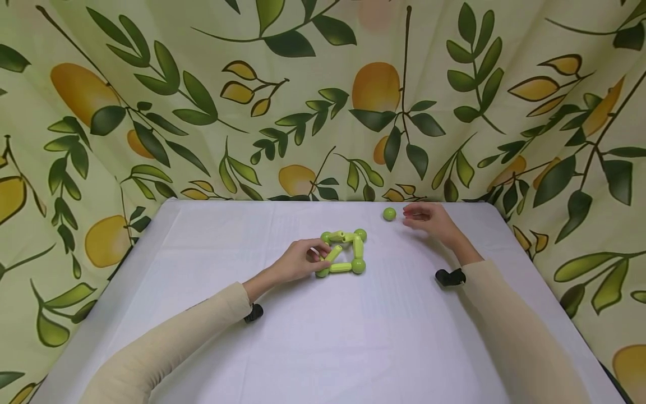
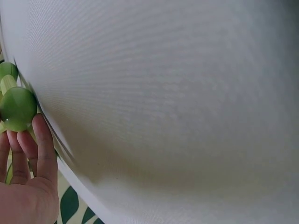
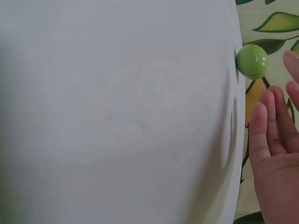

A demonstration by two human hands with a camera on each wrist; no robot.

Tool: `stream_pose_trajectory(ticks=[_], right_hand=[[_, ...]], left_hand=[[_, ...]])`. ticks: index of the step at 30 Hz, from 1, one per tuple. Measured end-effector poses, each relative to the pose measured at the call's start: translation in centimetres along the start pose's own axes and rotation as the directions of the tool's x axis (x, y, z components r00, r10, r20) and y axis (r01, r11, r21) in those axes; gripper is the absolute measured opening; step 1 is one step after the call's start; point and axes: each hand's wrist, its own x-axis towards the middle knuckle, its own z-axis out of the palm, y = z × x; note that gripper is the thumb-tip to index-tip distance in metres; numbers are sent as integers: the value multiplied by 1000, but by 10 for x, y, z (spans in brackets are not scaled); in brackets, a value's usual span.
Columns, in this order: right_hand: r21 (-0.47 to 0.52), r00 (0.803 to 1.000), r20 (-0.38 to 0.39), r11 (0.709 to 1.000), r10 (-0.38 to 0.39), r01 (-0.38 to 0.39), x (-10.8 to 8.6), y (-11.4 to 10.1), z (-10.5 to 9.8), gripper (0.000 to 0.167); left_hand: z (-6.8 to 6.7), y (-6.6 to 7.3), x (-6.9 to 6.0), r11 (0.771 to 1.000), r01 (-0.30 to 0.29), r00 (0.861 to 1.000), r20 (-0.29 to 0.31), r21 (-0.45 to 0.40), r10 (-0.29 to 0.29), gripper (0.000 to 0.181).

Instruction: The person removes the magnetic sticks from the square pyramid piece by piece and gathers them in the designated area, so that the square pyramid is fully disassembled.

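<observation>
Several green balls and light-green rods are joined into a four-sided frame [image 1: 340,267] on the table. My left hand [image 1: 298,261] holds this frame at its left side, where fingers hide part of it. One rod [image 1: 334,253] slants up beside those fingertips. In the left wrist view the fingers of my left hand [image 2: 30,168] lie around a green ball [image 2: 18,108]. Toward the far edge sits a loose green ball [image 1: 389,214], also seen in the right wrist view. Just right of it is my right hand [image 1: 429,221], fingers extended, apart from the ball and holding nothing.
A white cloth covers the table [image 1: 323,348]. Behind and at both sides hangs a curtain [image 1: 313,112] printed with leaves and fruit. Black wrist devices [image 1: 451,278] sit under both forearms.
</observation>
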Motion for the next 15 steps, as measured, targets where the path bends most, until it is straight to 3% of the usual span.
stream_pose_trajectory(ticks=[9, 15], right_hand=[[18, 1000, 24, 1000, -9, 8, -18, -3, 5, 41], [67, 998, 52, 997, -33, 29, -29, -11, 14, 35]], left_hand=[[0, 0, 0, 1000, 13, 1000, -1, -3, -13, 22], [0, -2, -1, 1000, -11, 1000, -5, -17, 11, 21]])
